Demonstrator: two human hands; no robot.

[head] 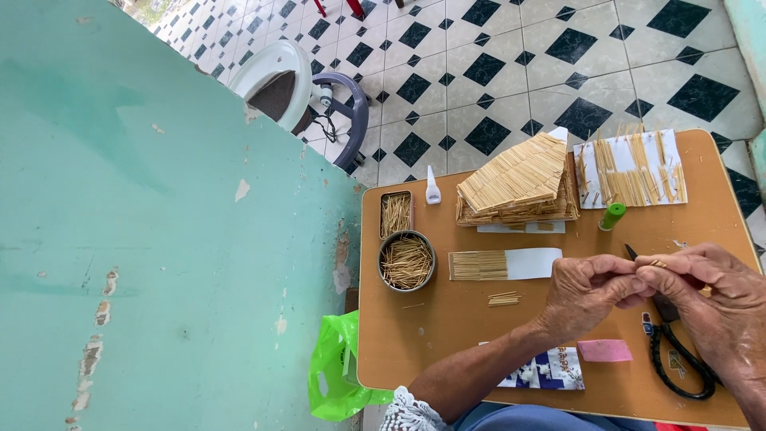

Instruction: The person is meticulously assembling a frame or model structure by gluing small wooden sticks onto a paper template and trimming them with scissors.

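My left hand (586, 294) and my right hand (710, 299) meet over the right side of a wooden table (447, 335). Between their fingertips they pinch a thin toothpick (656, 262). Black scissors (674, 355) lie on the table under my right hand. A model house of toothpicks (519, 182) stands at the back of the table. In front of it lies a white paper strip (504, 264) half covered with glued toothpicks. A few loose toothpicks (503, 299) lie near my left hand.
A round tin (406, 261) and a rectangular tin (396, 214) hold toothpicks at the table's left. A glue bottle (432, 186), a green cap (612, 215), a white sheet with toothpick rows (630, 169), a pink slip (604, 349). A teal wall (159, 239), a green bag (335, 371), plastic chairs (295, 84).
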